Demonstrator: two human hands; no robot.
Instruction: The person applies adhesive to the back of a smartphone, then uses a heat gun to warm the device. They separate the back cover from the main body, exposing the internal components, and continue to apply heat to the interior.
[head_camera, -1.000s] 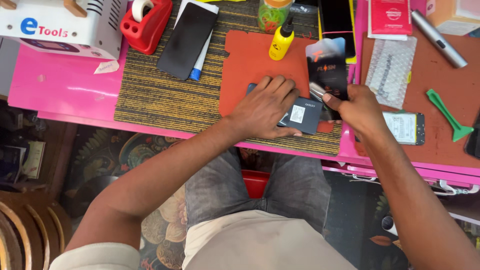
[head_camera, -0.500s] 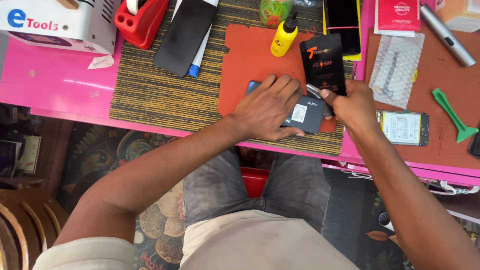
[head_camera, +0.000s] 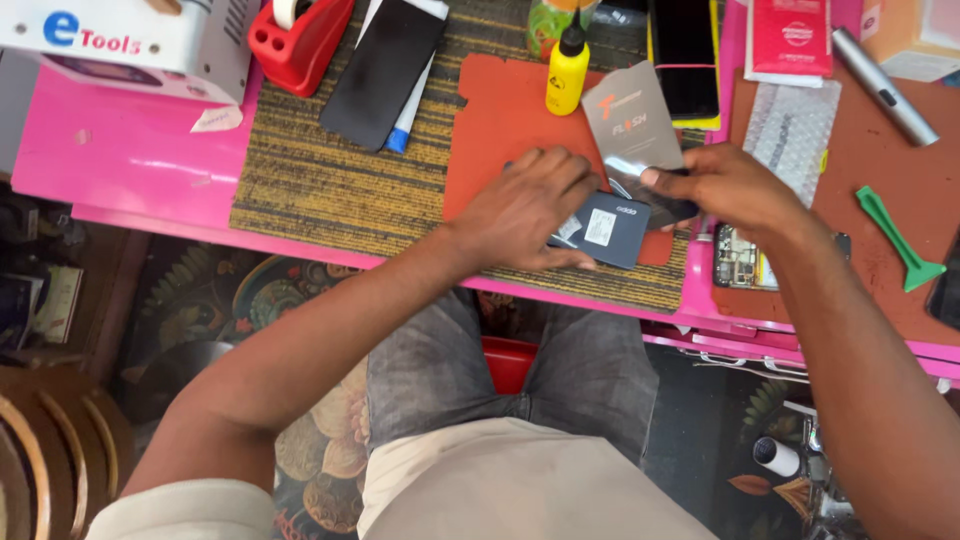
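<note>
Fingers of our left hand (head_camera: 530, 205) lie spread and flat, pressing down on a dark phone (head_camera: 605, 230) lying back-up at the near edge of the orange mat (head_camera: 500, 120), while our right hand (head_camera: 725, 185) pinches the lower end of a grey film sheet (head_camera: 630, 125) between thumb and fingertips. A second ago that sheet looked black and stood nearly square to us just right of the phone; now it is tipped back toward the far edge and catches the light grey, and the right hand has drawn a little away to the right. We judge from this that the sheet is being turned or peeled free beside the phone, which has stayed pinned in the same spot. Working outward, we count one yellow squeeze bottle (head_camera: 567, 68) just beyond the mat's far edge, one black panel (head_camera: 385, 65) lying on the striped cloth (head_camera: 320, 190) toward the far left, one red tape dispenser (head_camera: 295, 35) at the far left corner beside one white machine (head_camera: 130, 40), one opened phone body (head_camera: 740, 262) at the near right edge, one green pry tool (head_camera: 895, 235), one silver pen-like tool (head_camera: 885, 85) and one red packet (head_camera: 790, 35) on the brown mat (head_camera: 880, 170) to the right, all carried by the pink table (head_camera: 120, 160).
</note>
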